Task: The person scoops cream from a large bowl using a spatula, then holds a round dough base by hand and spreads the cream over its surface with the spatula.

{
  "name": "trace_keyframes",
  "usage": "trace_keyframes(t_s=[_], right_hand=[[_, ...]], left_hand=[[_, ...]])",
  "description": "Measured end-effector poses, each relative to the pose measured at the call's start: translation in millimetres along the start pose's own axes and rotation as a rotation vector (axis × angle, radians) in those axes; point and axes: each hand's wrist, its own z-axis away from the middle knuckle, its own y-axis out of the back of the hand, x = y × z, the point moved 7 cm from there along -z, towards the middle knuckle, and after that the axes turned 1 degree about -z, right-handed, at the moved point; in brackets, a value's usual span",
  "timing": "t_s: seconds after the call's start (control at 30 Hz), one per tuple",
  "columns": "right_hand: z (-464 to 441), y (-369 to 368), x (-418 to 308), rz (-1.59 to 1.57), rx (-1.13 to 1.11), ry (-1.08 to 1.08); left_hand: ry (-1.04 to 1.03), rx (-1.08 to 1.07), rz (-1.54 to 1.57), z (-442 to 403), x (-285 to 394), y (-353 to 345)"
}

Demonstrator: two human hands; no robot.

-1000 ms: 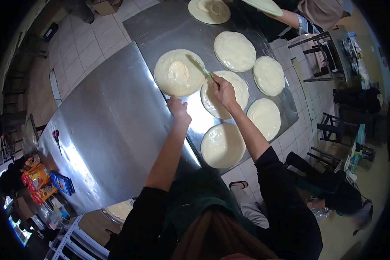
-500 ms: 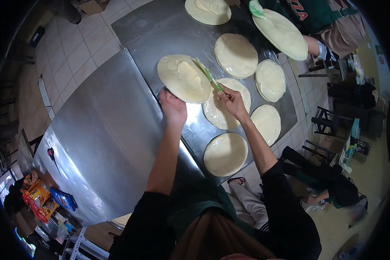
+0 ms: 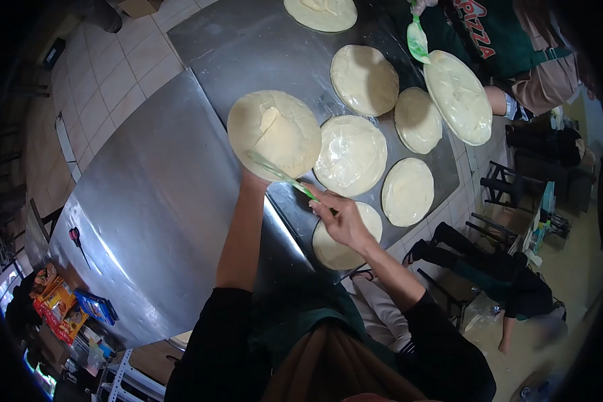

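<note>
Place: you stand in what looks like a pizza kitchen.
Tables point(image 3: 160, 194): metal, before you.
Dough rounds point(image 3: 408, 193): several, on your right.
Apron point(image 3: 504, 41): green, lettered "PIZZA", far right.
Floor point(image 3: 124, 63): tiled.

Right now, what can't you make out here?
All in the head view:
Left hand: fingers hidden under the held cream-topped round.
Nearest tabletop round: partly covered by the right hand.
Farthest tabletop round: cut off by the top edge.
Orange packets: printing too small to read.
</note>
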Motion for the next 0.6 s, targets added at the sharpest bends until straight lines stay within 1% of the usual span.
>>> trace_keyframes(t_s=[0.07, 0.13, 0.2, 0.27, 0.33, 0.43, 0.47, 0.53, 0.6], right_hand=[[-2, 25, 7, -0.012, 0.092, 0.100], [-15, 51, -2, 0.012, 0.233, -0.064], [-9, 30, -15, 0.168, 0.266, 0.131], [23, 5, -42, 0.208, 0.115, 0.244], [46, -1, -59, 0.255, -0.035, 0.127], [47, 41, -46, 0.097, 0.082, 0.123], [40, 60, -44, 0.039, 0.171, 0.128], [39, 64, -41, 0.062, 0.226, 0.167], [73, 43, -66, 0.303, 0.112, 0.414]], left_hand=[[-0.035, 0.011, -0.086, 15, 1, 5], [-0.048, 0.012, -0.109, 27, -3, 8], [-0.060, 0.008, -0.124, 40, -10, 6], [-0.084, 0.006, -0.132, 53, -17, 6], [-0.105, -0.003, -0.152, 65, -24, 0], [-0.136, -0.027, -0.186, 83, -37, -16], [-0.146, -0.040, -0.197, 89, -43, -22], [-0.173, -0.066, -0.227, 101, -57, -36], [-0.203, -0.094, -0.258, 115, -72, -51]])
